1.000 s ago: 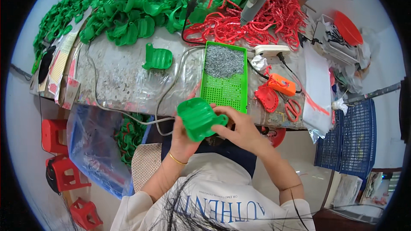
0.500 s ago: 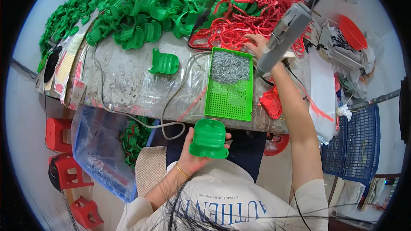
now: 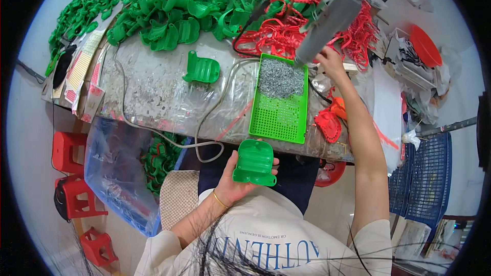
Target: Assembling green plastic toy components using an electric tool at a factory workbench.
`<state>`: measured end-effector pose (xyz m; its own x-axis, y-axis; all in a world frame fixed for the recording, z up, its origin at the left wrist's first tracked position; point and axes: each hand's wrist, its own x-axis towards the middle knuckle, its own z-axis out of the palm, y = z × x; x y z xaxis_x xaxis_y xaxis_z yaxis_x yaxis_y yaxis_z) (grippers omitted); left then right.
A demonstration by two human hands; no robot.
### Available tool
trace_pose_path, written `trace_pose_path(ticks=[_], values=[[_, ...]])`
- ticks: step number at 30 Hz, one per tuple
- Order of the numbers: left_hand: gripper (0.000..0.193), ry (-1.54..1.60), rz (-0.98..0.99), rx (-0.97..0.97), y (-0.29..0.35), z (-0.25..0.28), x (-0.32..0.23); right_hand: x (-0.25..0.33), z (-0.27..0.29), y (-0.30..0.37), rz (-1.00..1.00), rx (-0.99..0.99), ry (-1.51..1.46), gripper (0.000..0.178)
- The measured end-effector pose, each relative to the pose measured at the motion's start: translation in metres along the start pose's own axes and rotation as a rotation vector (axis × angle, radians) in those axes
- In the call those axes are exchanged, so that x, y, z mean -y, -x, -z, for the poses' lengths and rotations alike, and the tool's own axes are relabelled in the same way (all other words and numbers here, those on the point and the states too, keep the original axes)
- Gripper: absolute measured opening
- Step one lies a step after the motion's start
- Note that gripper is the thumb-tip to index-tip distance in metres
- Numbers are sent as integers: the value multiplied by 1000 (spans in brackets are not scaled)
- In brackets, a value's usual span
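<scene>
A green moulded plastic piece, curved with ribs and a lobed lower edge, rests in my left hand; its fingers wrap behind and around the sides. My right hand reaches to the near edge of a pile of red straps. Its fingers are bent together there, and what they grip is hard to make out. Just left of it hangs a grey powered hand tool, its tip above a green perforated tray of small silvery metal pieces.
Many green plastic pieces are heaped along the table's back. Another lies alone on the table. A grey cable loops over the front edge. Red moulded parts lie right of the tray. A blue plastic-lined bin stands left.
My right hand has moved right and slightly nearer, its fingers drawing in. The grey tool has swung up and left. The left hand still holds the green piece, and the whole view has shifted slightly.
</scene>
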<state>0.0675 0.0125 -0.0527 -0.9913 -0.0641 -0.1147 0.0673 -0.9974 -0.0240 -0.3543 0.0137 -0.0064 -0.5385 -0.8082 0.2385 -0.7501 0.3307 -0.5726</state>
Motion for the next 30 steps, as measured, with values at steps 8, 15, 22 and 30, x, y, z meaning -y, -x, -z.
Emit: trace_pose_path(ticks=[8, 15, 22, 30], values=[[75, 29, 14, 13, 3, -5, 3, -19, 19, -14, -327, -203, -1345, 11], [80, -227, -118, 14, 1, -16, -3, 129, 33, 128, -218, -503, -618, 16], [76, -412, -190, 21, -21, -22, 5, 227, -20, 242, 171, -214, 30, 10], [70, -155, -131, -16, -12, -13, 13, 236, -12, 247, 188, -136, -57, 12]])
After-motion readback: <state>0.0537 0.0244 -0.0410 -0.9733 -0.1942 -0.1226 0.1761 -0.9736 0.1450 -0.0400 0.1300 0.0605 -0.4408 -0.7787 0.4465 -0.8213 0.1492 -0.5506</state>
